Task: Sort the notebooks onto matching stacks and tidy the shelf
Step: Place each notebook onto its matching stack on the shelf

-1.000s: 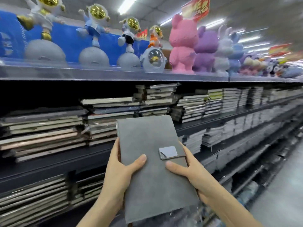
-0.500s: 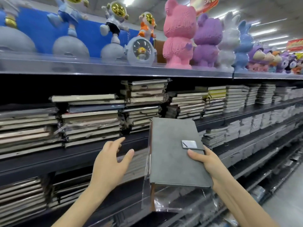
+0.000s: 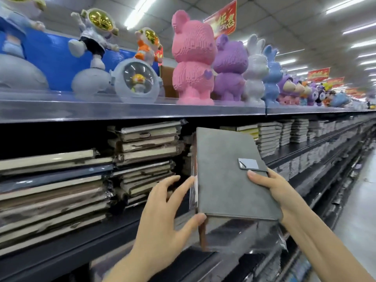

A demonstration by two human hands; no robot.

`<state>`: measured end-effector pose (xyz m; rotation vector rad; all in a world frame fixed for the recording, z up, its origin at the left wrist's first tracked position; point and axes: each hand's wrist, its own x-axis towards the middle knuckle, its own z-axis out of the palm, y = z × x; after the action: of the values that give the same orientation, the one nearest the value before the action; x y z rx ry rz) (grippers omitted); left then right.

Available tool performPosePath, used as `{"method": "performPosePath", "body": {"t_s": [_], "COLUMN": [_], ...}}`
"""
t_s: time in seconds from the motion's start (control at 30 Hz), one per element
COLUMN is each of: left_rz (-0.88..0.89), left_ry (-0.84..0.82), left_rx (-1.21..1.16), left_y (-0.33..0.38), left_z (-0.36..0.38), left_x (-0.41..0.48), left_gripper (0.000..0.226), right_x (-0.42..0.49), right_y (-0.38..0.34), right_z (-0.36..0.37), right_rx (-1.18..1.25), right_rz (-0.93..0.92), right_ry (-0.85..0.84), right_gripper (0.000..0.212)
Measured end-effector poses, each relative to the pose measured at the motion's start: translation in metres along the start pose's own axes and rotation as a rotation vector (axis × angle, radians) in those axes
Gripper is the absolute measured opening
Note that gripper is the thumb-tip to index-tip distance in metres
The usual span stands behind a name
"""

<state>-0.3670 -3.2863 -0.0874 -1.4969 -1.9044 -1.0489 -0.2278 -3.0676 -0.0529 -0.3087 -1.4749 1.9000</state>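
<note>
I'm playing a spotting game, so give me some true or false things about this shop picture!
1. The right hand holds a grey notebook. True.
2. The notebook lies on top of a stack. False: it is up in the hand, in front of the shelves.
3. A pink bear stands on the top shelf. True.
4. The bear right beside it is green. False: it is a purple bear.

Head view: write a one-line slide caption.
Right hand grips a grey fabric-covered notebook at its clasp edge while the left hand touches its opposite edge.
</note>
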Motion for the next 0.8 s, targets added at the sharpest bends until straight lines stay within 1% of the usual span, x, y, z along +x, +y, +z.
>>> {"method": "performPosePath", "body": {"t_s": [0.1,0.13,0.2,0.23,0.3,0.37,0.43,0.47,0.53,0.6,0.67,0.77,0.8], "left_rz": [0.225,0.28,0.357,0.379,0.402,0.413,0.409,0.399,0.361,0.303,0.224,0.118,0.095], "left_ry": [0.052,0.058,0.062,0.073,0.101,0.133,0.184,0.226,0.328,0.408,0.477,0.55,0.555], "left_rx": [0.049,0.047,0.051,0.078,0.163,0.239,0.297,0.316,0.332,0.336,0.35,0.392,0.424], "left_y": [0.0,0.0,0.001,0.002,0.005,0.008,0.009,0.008,0.005,-0.001,-0.005,-0.009,-0.01], "left_z": [0.023,0.03,0.043,0.049,0.06,0.071,0.082,0.087,0.096,0.102,0.106,0.108,0.111], "left_x": [0.026,0.034,0.052,0.062,0.079,0.096,0.112,0.12,0.135,0.151,0.166,0.188,0.193], "left_gripper": [0.062,0.063,0.066,0.067,0.067,0.064,0.056,0.051,0.039,0.033,0.032,0.031,0.031], "right_x": [0.029,0.04,0.059,0.069,0.087,0.106,0.128,0.139,0.162,0.177,0.188,0.197,0.2], "right_y": [-0.017,-0.022,-0.031,-0.036,-0.049,-0.061,-0.069,-0.071,-0.076,-0.079,-0.079,-0.072,-0.068], "right_z": [-0.014,-0.02,-0.03,-0.034,-0.042,-0.045,-0.045,-0.043,-0.038,-0.032,-0.032,-0.043,-0.047], "right_rx": [0.001,0.001,-0.015,-0.015,-0.05,-0.114,-0.145,-0.158,-0.191,-0.176,-0.07,0.25,0.297], "right_rz": [0.049,0.06,0.105,0.15,0.256,0.315,0.318,0.314,0.321,0.313,0.274,0.229,0.213], "right_ry": [0.007,0.003,-0.011,-0.032,-0.064,-0.099,-0.109,-0.109,-0.133,-0.171,-0.209,-0.316,-0.352], "right_gripper": [0.06,0.059,0.067,0.064,0.041,0.03,0.018,0.015,0.017,0.015,0.016,0.015,0.018]}}
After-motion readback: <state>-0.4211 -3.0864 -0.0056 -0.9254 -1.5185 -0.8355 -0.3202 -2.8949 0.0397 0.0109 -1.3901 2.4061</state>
